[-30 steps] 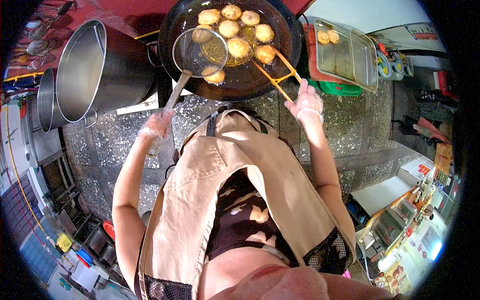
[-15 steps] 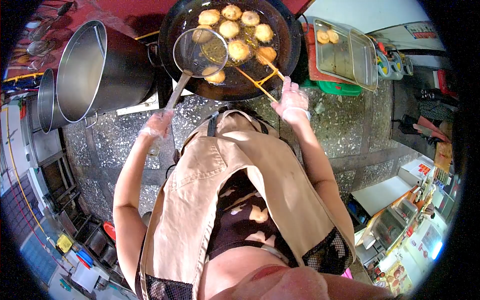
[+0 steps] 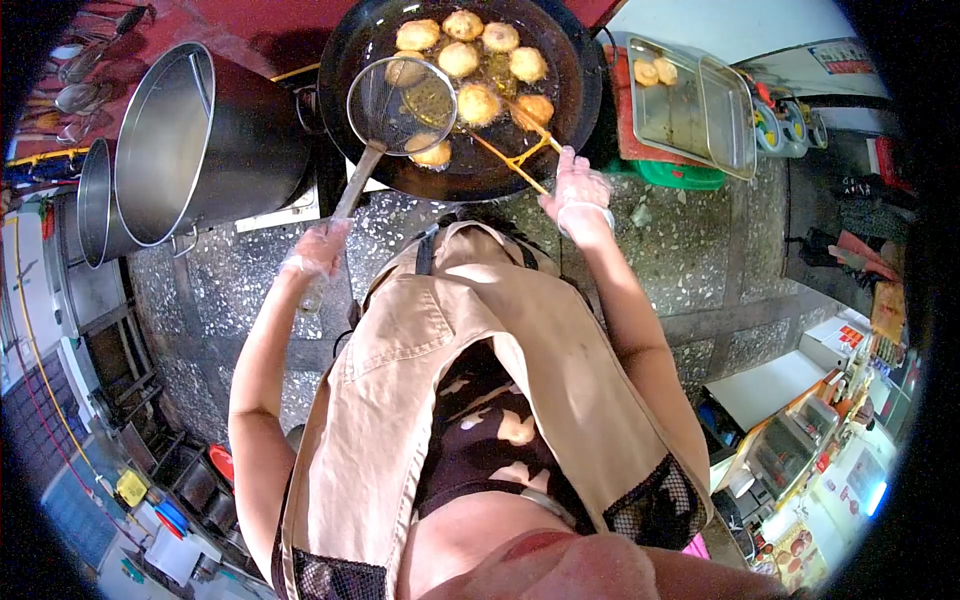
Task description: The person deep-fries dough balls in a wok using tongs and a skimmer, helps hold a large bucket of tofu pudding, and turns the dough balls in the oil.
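My left hand, in a clear plastic glove, is closed around the long flat handle of a wire-mesh skimmer. The skimmer's round mesh hangs over the left side of a large dark wok. Several golden fried dough pieces lie in the oil, and one shows through the mesh. Gloved as well, my right hand grips wooden tongs, two sticks joined by a crosspiece. Their tips reach into the wok, close to the pieces at its right; whether they touch one I cannot tell.
Two tall metal pots stand left of the wok. On the right, a metal tray with fried pieces in it rests over a green basin. Ladles and other utensils are at the upper left. Below is a speckled floor.
My right hand has shifted slightly down, tilting the tongs a little. The skimmer and my left hand are almost where they were.
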Tool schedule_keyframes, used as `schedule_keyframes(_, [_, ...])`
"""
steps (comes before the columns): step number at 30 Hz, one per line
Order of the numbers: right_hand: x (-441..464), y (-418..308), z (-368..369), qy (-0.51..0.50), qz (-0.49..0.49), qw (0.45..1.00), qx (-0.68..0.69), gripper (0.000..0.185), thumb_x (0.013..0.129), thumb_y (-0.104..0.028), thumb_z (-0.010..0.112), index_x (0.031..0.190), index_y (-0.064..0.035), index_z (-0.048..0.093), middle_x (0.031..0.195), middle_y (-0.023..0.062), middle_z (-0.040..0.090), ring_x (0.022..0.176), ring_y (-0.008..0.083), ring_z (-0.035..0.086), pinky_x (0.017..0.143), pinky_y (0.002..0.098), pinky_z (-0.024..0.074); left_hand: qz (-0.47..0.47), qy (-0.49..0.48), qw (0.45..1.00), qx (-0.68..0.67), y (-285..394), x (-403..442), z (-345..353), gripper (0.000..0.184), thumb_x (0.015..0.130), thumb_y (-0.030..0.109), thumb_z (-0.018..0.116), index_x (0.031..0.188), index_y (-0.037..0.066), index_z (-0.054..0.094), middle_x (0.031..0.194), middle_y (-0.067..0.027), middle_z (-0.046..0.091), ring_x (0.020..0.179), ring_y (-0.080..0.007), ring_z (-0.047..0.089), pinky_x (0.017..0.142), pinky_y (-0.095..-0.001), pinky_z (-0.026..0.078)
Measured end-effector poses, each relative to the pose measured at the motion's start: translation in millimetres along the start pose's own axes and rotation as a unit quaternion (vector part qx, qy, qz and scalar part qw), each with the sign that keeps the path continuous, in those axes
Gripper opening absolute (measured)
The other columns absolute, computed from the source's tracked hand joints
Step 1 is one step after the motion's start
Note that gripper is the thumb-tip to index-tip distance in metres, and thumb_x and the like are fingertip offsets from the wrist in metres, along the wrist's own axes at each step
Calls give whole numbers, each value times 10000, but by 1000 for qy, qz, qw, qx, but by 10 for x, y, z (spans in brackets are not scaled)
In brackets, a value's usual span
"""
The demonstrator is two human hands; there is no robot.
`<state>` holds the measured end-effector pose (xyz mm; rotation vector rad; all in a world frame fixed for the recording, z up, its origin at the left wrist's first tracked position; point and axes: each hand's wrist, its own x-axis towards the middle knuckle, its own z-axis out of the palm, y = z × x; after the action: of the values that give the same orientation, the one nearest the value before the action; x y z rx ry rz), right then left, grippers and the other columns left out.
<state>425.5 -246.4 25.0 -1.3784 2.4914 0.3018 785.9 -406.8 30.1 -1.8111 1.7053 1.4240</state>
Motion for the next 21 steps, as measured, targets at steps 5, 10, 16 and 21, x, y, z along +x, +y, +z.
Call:
schedule_keyframes(5, [8, 6, 18, -3, 6, 1000, -9, 838, 683, -365, 707, 1326, 10, 321, 1078, 156, 511, 927, 307, 561, 776, 422, 443, -12, 3, 1000, 1, -21, 24, 4, 553, 844, 542, 535, 856, -11, 554, 538, -57, 509, 427, -160, 487, 419, -323, 395])
schedule_keyframes(10, [17, 15, -1, -9, 5, 1000, -5, 838, 685, -365, 703, 1329, 11, 321, 1079, 158, 513, 930, 307, 560, 782, 420, 444, -4, -3, 1000, -9, -25, 12, -3, 546, 845, 536, 538, 852, -10, 551, 556, -56, 513, 432, -163, 488, 429, -321, 402])
schedule_keyframes(16, [15, 8, -5, -7, 7, 1000, 1, 831, 689, -358, 702, 1327, 13, 321, 1081, 160, 514, 939, 309, 563, 784, 426, 447, -17, -1, 1000, -18, 49, -69, -5, 533, 847, 530, 541, 835, -3, 547, 558, -54, 508, 437, -161, 489, 430, -320, 402])
schedule_keyframes(21, [52, 19, -15, -6, 17, 1000, -1, 836, 686, -362, 706, 1327, 10, 318, 1080, 164, 515, 932, 311, 567, 777, 427, 450, -9, 0, 1000, -22, -5, -27, 7, 531, 846, 531, 544, 822, 1, 543, 550, -49, 501, 436, -155, 482, 421, -319, 400])
